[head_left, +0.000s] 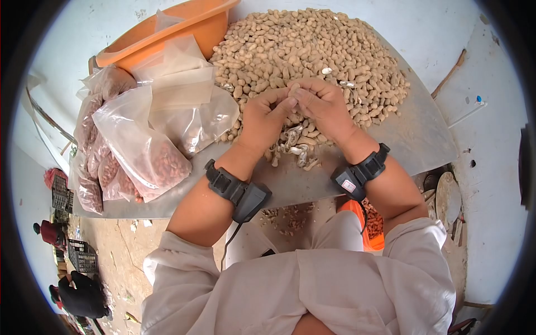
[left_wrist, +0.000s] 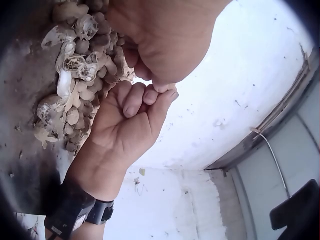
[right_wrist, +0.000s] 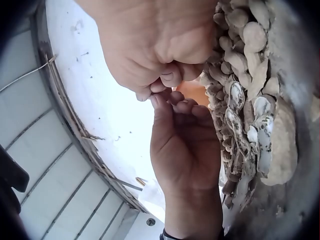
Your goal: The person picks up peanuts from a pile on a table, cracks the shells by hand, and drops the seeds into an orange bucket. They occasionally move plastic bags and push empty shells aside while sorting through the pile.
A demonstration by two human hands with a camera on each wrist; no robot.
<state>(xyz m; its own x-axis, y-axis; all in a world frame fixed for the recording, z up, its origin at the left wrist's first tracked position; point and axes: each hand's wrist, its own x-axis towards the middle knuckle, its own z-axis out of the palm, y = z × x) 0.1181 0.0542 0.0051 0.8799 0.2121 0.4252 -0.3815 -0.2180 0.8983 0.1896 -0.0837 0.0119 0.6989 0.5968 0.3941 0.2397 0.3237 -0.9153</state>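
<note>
Left hand [head_left: 261,120] and right hand [head_left: 328,111] meet at the pile [head_left: 312,50], fingertips together, both pinching a peanut [head_left: 294,88]. Split shells [head_left: 295,138] on pile's near edge; bags [head_left: 125,117] left, basin [head_left: 216,22] behind them.

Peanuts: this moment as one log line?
left hand: touching right hand; between them: likely peanut; peanut pile: on table; opened shells: pile's near edge

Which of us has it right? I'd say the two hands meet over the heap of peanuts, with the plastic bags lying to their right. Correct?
Not quite: the plastic bags lie to the left, as the head view shows. The left hand and right hand do meet over the heap of peanuts.
</note>
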